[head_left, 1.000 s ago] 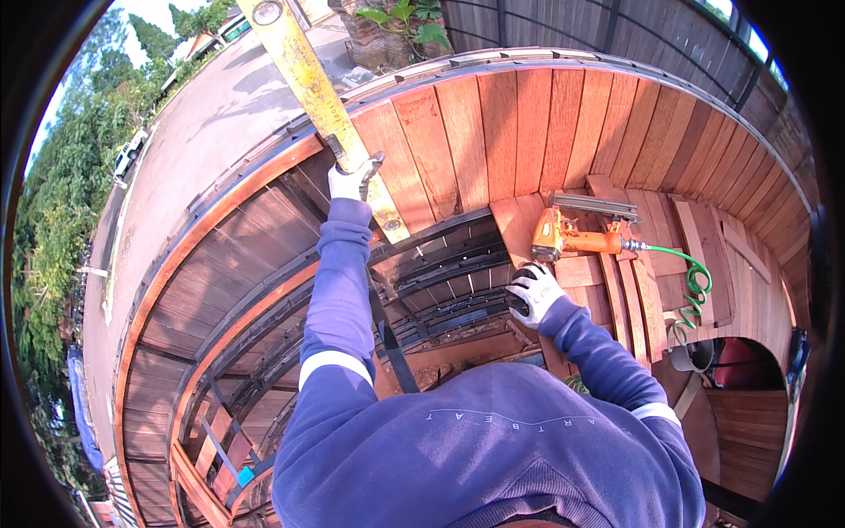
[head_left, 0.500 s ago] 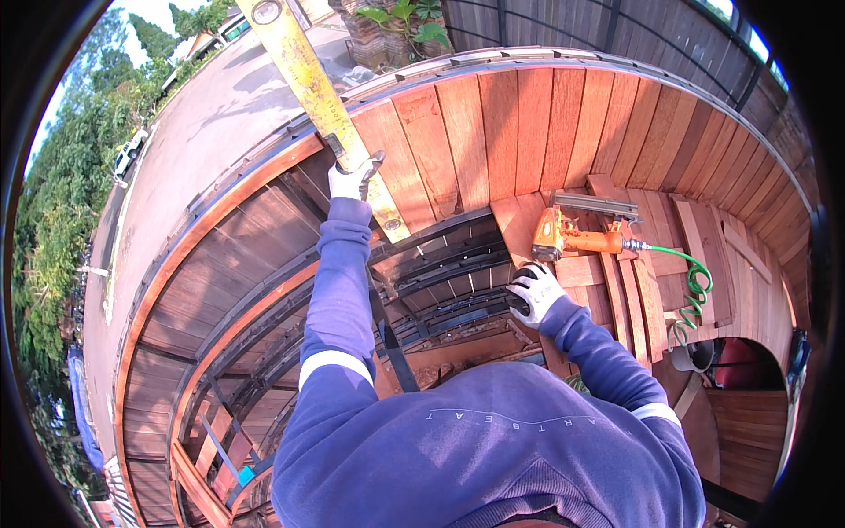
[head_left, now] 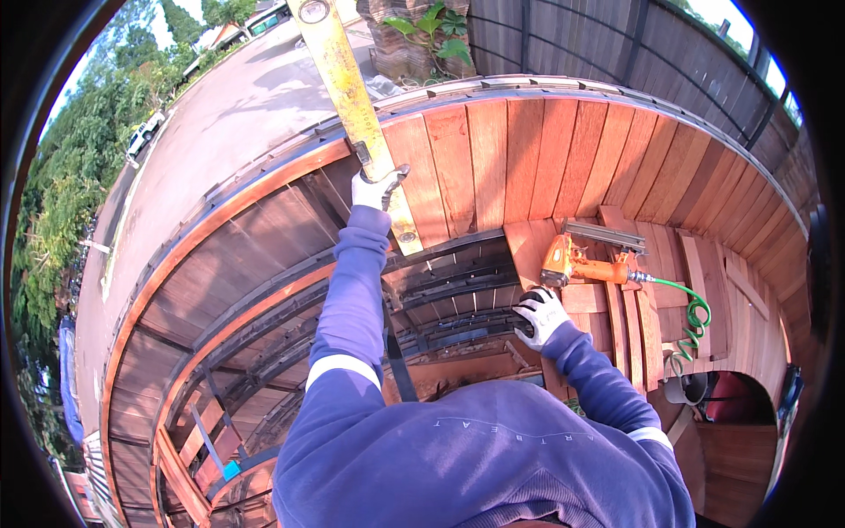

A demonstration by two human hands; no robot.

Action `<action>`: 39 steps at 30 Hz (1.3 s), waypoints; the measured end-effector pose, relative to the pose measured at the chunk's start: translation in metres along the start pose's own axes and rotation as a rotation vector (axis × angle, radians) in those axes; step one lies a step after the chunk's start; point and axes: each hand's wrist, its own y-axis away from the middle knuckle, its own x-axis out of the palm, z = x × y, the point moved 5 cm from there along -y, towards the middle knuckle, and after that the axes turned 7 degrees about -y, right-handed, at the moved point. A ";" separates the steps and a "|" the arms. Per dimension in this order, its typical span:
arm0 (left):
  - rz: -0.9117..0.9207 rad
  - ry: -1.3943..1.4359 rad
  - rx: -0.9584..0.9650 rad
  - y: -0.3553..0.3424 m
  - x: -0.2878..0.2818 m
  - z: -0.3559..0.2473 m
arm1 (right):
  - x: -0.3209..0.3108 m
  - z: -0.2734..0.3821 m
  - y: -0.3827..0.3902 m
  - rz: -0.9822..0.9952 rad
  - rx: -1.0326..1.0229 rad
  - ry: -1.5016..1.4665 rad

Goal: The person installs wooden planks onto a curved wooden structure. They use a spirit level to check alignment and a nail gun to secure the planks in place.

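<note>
A yellow spirit level (head_left: 350,97) lies across the end of the reddish plank row, its long end reaching out past the curved outer edge. My left hand (head_left: 377,188), in a white glove with dark fingertips, is closed around it near its inner end. Farther right, my right hand (head_left: 540,317) wears a similar glove. Its fingers curl at the edge of the boards beside the open black framing (head_left: 449,286); what they hold, if anything, is hidden. Just above that hand, an orange nail gun (head_left: 576,264) lies on the planks with a green coiled air hose (head_left: 697,317).
Fitted wooden planks (head_left: 519,163) curve along the far side and right. Loose wood strips (head_left: 635,321) lie right of my right hand. A grey bucket (head_left: 685,387) sits in an arched opening. Bare dark framing bends around the left. Beyond are a paved road (head_left: 238,114) and dark fence (head_left: 598,44).
The whole view has shifted, with the planks, level and nail gun sitting slightly lower in the picture. My left hand keeps its grip on the level, and my right hand stays by the board edge.
</note>
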 end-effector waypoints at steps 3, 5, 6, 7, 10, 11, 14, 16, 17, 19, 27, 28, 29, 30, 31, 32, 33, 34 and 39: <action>0.032 0.002 -0.027 0.002 0.001 -0.001 | 0.000 0.000 -0.001 0.005 -0.009 0.014; 0.025 0.002 -0.022 0.002 0.002 -0.003 | 0.003 -0.002 0.000 0.022 0.004 0.012; 0.022 0.000 -0.020 0.003 0.002 -0.004 | 0.003 -0.001 0.000 0.020 0.005 0.009; 0.022 -0.003 -0.024 0.003 0.001 -0.003 | 0.003 -0.001 0.000 0.017 0.007 0.007; 0.028 0.009 -0.025 0.002 -0.001 -0.003 | 0.002 0.000 -0.001 0.021 0.001 0.006; 0.031 0.029 -0.020 0.002 0.000 -0.003 | 0.002 -0.001 0.000 0.021 0.001 0.005; 0.030 0.017 -0.031 0.003 0.001 -0.006 | 0.003 -0.001 -0.001 0.021 0.000 0.007; 0.024 0.020 -0.037 0.006 0.003 -0.010 | 0.002 0.001 -0.001 0.023 0.004 0.019; 0.019 0.038 -0.033 0.009 0.006 -0.015 | 0.002 0.000 -0.001 0.024 0.006 0.016; 0.011 0.048 -0.022 0.011 0.008 -0.018 | 0.002 0.000 -0.001 0.027 0.010 0.011; 0.010 0.030 -0.007 0.010 0.006 -0.017 | 0.005 -0.003 0.000 0.060 0.025 -0.007; 0.008 0.019 -0.010 0.011 0.006 -0.017 | 0.005 -0.004 0.000 0.070 0.032 -0.013; 0.007 0.008 -0.013 0.011 0.006 -0.019 | 0.005 -0.004 0.000 0.065 0.032 -0.012; 0.005 -0.003 -0.015 0.011 0.007 -0.019 | 0.005 -0.004 0.001 0.059 0.031 -0.011; 0.006 -0.006 -0.012 0.011 0.007 -0.019 | 0.005 -0.004 0.001 0.053 0.031 -0.010; 0.006 -0.010 -0.008 0.011 0.007 -0.019 | 0.006 -0.004 0.002 0.050 0.027 -0.003; 0.007 -0.014 -0.004 0.011 0.007 -0.019 | 0.006 -0.004 0.002 0.046 0.023 0.005; 0.016 -0.005 -0.005 0.010 0.006 -0.017 | 0.006 -0.005 0.003 0.042 0.019 0.012; 0.046 0.015 -0.015 0.005 0.002 -0.011 | 0.005 -0.004 0.001 0.047 0.019 0.006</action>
